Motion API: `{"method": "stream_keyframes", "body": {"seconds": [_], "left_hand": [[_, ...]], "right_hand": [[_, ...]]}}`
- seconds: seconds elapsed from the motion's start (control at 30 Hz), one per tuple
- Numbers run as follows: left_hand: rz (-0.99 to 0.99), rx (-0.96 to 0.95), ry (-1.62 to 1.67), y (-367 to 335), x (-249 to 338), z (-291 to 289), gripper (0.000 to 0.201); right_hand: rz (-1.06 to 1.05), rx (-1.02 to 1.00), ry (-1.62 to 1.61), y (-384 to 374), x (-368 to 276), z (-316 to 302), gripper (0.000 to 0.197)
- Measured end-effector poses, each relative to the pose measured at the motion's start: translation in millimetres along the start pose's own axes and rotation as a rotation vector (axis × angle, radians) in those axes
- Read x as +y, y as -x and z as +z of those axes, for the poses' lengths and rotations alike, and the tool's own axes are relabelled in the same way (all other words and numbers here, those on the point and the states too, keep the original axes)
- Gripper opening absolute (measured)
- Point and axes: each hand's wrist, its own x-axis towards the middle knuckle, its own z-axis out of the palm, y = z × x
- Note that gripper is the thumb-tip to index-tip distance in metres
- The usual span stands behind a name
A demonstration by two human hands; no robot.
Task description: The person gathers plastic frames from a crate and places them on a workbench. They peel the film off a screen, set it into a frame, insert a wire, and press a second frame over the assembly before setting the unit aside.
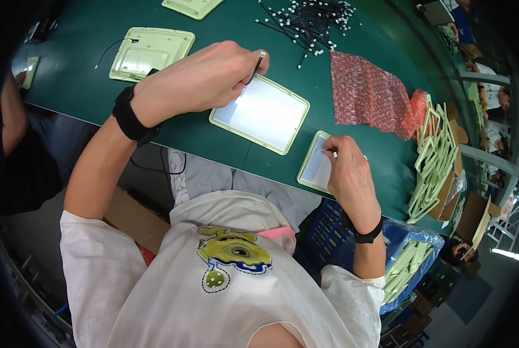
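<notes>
My left hand [221, 72] is closed in a pinch on a short black cable [256, 69] with a small white connector at its tip. Under that hand lies a flat white panel [268, 113] in a pale green frame. My right hand [352, 171] rests over a smaller green-framed panel [314, 165] at the table's near edge. Its thumb and fingers are pinched together at the panel's surface, and I cannot make out what is between them. The right part of this panel is hidden by the hand.
A pale green cover [149, 55] with a thin wire lies at left. Black cables [311, 23] are heaped at the back. Red bubble wrap [369, 93] and stacked green frames [430, 162] stand at right. A blue-lined crate [407, 261] sits below the table; another person's arm [13, 116] is left.
</notes>
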Motion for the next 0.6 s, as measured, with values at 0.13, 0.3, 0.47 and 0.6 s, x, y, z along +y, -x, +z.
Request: {"method": "stream_keyframes", "body": {"seconds": [0.13, 0.3, 0.47, 0.6], "left_hand": [[0.034, 0.027, 0.007, 1, 0, 2, 0.016], [0.054, 0.006, -0.048, 2, -1, 3, 0.015], [-0.013, -0.048, 0.023, 3, -7, -2, 0.024], [-0.057, -0.103, 0.021, -3, -1, -7, 0.025]], "right_hand": [[0.01, -0.004, 0.009, 2, 0, 2, 0.023], [-0.003, 0.017, 0.021, 4, 1, 4, 0.023], [0.004, 0.041, -0.025, 5, 8, 3, 0.019], [0.022, 0.024, -0.075, 5, 10, -1, 0.017]]}}
